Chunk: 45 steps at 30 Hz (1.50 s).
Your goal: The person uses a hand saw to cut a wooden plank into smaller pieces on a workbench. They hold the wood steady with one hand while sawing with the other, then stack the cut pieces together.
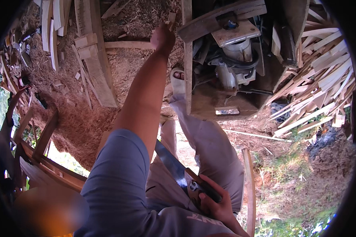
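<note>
My left arm stretches far forward, and my left hand (162, 38) is closed around a small piece of wood (171, 18) low over the shavings. A curved wooden strip (128, 44) lies beside that hand on its left. Close to my body, my right hand (217, 203) grips the handle of a handsaw (171, 160). The saw's metal blade slants up and left across my trousers, its far end partly hidden behind my left arm.
A wooden bench frame (233, 106) with a mounted power tool (236, 57) stands right of my left hand. Long timber (97, 71) lies left of it. Wood offcuts (324, 75) are heaped at far right. A blurred orange shape (51, 213) is at lower left.
</note>
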Available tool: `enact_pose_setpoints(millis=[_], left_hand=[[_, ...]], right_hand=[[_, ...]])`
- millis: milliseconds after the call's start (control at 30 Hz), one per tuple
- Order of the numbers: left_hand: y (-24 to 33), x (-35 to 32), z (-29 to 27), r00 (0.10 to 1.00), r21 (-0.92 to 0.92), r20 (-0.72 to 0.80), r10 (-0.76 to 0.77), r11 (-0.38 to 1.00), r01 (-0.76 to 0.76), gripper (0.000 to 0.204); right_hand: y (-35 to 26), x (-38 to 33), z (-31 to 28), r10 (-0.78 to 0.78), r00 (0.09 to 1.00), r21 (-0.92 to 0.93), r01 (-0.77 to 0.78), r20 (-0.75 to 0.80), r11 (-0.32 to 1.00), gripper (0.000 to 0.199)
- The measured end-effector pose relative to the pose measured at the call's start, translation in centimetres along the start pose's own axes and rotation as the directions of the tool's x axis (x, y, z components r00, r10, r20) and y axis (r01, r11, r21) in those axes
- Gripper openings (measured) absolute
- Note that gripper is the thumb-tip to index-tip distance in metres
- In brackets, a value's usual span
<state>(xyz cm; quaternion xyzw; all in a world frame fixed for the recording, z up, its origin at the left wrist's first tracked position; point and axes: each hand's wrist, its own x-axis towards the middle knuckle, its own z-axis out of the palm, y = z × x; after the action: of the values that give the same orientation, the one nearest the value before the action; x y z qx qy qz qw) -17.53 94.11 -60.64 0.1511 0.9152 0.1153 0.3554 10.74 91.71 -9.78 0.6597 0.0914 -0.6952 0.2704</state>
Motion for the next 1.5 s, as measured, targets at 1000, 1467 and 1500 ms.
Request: enact_pose_setpoints(millis=[1000, 1467, 1500], left_hand=[[-13.1, -56.7, -44.3, 0.898, -0.97, 0.234, 0.372, 0.146, 0.192, 0.025], [-19.0, -69.0, -52.6, 0.903, -0.974, -0.131, 0.409, -0.223, -0.041, 0.032], [-19.3, -69.6, -53.1, 0.907, -0.973, -0.143, 0.395, -0.225, -0.056, 0.033]], right_hand=[[16.1, -7.0, 19.2, -0.933, 0.252, -0.336, 0.929, 0.256, 0.159, 0.048], [28.7, -17.1, 26.2, -0.852, 0.243, -0.212, 0.964, 0.463, 0.16, 0.053], [29.3, -17.4, 26.4, -0.852, 0.226, -0.205, 0.968, 0.473, 0.143, 0.054]])
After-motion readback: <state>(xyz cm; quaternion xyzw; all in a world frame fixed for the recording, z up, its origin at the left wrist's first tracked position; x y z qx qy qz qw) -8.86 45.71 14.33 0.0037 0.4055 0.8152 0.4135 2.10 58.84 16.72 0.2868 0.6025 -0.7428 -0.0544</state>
